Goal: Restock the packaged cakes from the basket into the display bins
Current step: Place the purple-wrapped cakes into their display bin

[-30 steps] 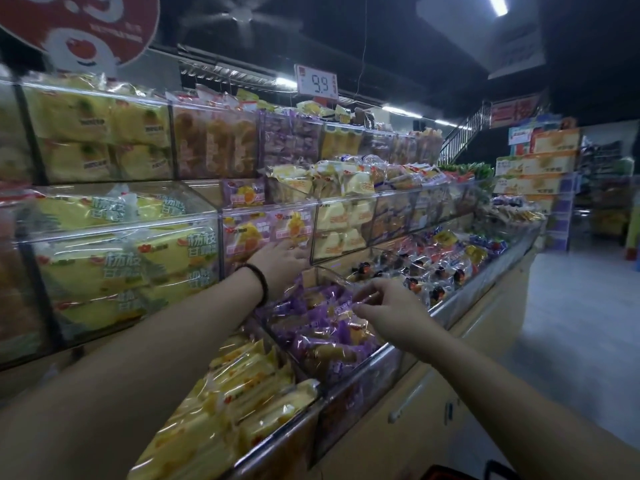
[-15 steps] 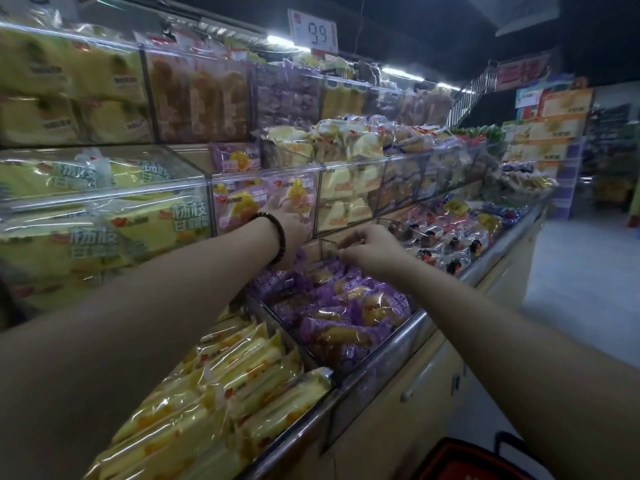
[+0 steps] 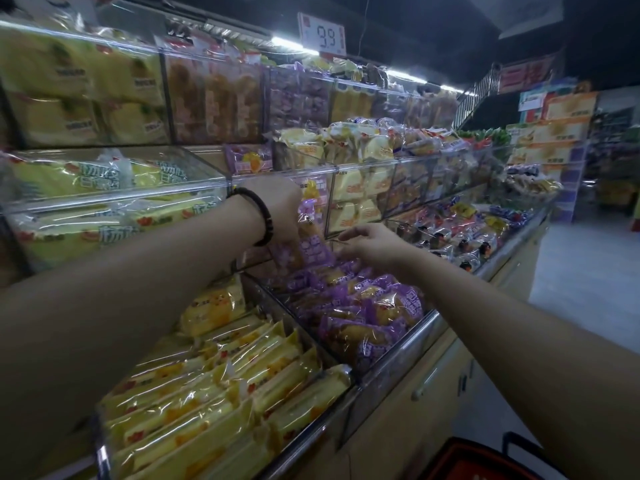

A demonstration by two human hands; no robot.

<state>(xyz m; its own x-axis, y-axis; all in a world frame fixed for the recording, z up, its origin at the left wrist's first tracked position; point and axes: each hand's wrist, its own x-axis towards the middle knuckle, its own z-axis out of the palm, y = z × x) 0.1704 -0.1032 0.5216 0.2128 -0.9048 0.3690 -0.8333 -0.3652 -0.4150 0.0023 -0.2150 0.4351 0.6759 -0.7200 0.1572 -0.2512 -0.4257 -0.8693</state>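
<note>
The clear display bin point(image 3: 398, 348) on the lowest tier holds several purple-wrapped packaged cakes point(image 3: 374, 306). My left hand point(image 3: 280, 209), a black bead bracelet on its wrist, is at the back of this bin and grips upright purple cake packs point(image 3: 310, 244) against the rear wall. Its fingers are hidden behind the hand. My right hand point(image 3: 370, 245) hovers just right of those packs with relaxed fingers touching them. A corner of the red basket point(image 3: 478, 459) shows at the bottom edge.
A bin of yellow-wrapped cakes point(image 3: 225, 393) sits left of the purple bin. Clear tiered bins of yellow and orange packs point(image 3: 104, 216) rise behind. A 9.9 price sign point(image 3: 322, 34) hangs above. The aisle floor point(image 3: 588, 271) lies to the right.
Both hands have gone from the front of the purple bin to its back. Purple packs now stand upright under my left hand, and the basket has come into view.
</note>
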